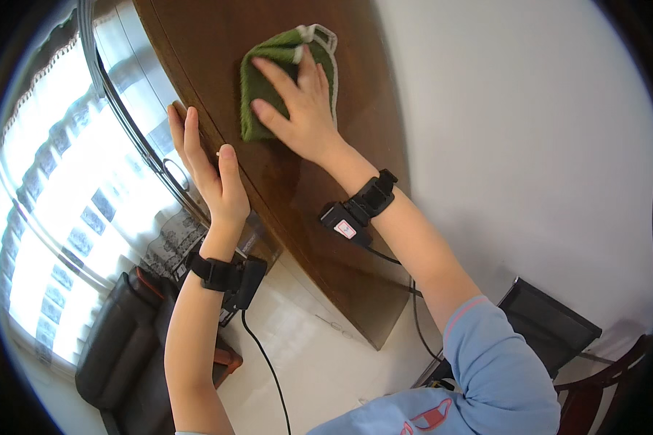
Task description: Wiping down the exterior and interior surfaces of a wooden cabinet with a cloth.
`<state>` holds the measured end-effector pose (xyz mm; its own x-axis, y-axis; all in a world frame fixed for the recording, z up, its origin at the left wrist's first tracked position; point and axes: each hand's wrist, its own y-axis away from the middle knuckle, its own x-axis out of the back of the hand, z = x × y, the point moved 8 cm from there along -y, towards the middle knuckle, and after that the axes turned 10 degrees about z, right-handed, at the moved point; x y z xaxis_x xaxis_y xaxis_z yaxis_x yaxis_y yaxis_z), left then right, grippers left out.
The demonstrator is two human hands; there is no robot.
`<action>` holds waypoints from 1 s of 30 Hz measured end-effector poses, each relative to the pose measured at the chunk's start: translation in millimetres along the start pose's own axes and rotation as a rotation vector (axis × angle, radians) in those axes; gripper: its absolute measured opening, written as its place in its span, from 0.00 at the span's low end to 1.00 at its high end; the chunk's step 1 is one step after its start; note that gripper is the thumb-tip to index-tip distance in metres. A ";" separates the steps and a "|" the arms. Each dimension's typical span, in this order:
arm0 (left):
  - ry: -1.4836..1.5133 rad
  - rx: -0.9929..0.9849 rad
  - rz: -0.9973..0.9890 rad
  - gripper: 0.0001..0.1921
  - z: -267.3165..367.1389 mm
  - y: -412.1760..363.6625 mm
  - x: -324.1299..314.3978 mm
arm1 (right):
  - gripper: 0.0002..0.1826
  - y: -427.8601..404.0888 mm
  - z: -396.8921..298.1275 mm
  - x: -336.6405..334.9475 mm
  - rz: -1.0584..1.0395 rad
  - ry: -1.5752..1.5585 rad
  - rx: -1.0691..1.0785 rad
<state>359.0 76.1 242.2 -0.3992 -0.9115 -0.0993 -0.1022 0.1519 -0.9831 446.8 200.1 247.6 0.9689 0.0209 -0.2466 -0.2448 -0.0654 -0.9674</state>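
Observation:
A folded green cloth with pale edging lies against the brown wooden surface of a piece of furniture. Spread over the cloth, my right hand holds it against the wood with the palm and fingers. My left hand holds nothing; its fingers are extended and it rests along the furniture's left edge. Each wrist wears a black strap with a small black device: one on the right wrist, one on the left wrist, both with cables.
A pale wall borders the furniture on the right. Grey and black cables run past its left side, before a bright curtained window. Below are a dark leather sofa, a black flat monitor-like panel and a wooden chair.

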 end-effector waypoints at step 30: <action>-0.067 0.158 -0.027 0.32 -28.0 0.9 2.7 | 0.28 224.0 101.7 64.3 -0.205 0.227 -0.340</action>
<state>332.3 84.5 245.3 -0.3362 -0.9386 -0.0773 0.0348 0.0696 -0.9970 450.6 288.3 9.1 0.9888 -0.1489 0.0039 -0.0578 -0.4075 -0.9114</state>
